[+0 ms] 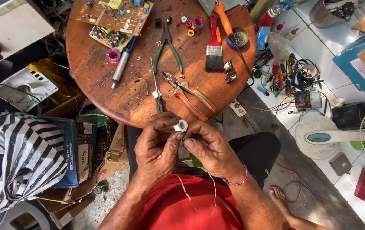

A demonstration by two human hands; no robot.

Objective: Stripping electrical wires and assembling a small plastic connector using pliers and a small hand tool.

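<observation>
1. The small white ring-shaped part (181, 125) sits at the round wooden table's (101, 81) 6 o'clock edge.
2. The left hand (157, 147) and right hand (210, 147) pinch it together.
3. Orange-handled pliers (188, 96) lie at its 12 o'clock.

Straight ahead of both hands, the near rim of the round wooden table (105, 81) is crowded: orange-handled pliers (189, 96) and a thin screwdriver (157, 87) block the way. Bare wood opens at the left, beside the grey soldering iron (122, 64).
</observation>
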